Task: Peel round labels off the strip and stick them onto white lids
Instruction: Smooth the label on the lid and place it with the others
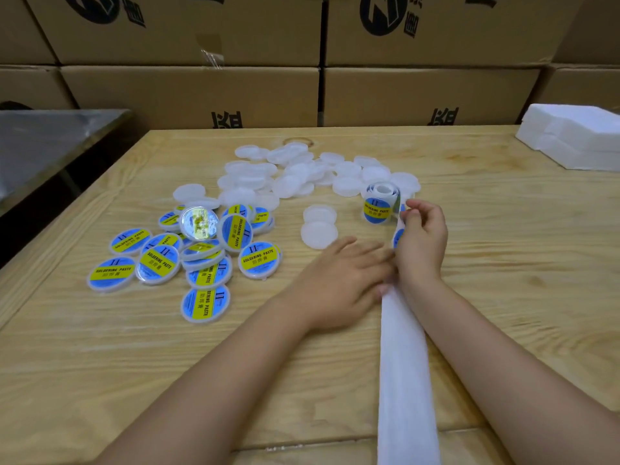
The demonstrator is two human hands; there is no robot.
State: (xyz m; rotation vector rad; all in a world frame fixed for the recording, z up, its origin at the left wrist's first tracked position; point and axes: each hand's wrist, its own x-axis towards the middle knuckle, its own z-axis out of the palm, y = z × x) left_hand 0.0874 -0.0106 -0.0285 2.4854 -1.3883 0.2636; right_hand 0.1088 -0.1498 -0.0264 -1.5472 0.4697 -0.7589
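A person works part-way through a labelling job at a wooden table (503,263): a loose heap of labelled lids (205,303), each bearing a blue-and-yellow "Soldering Paste" sticker, lies at the left, while a larger spread of bare white lids (302,176) waits at the far middle of the table. Two more bare ones, the nearest lids (318,229), overlap just beyond the left hand (339,276). That hand lies flat on the table with fingers straight, gripping nothing, its fingertips reaching the label strip (398,234). The right hand (422,243) has its thumb and fingers curled and pinching the strip's upper edge just beside the label roll (379,204), which stands on the table next to the bare lids; a blue label shows on the strip below the pinch, not yet clearly lifted. The spent backing (406,380) trails toward the camera between the forearms. By the look of it, well under half the lids are done.
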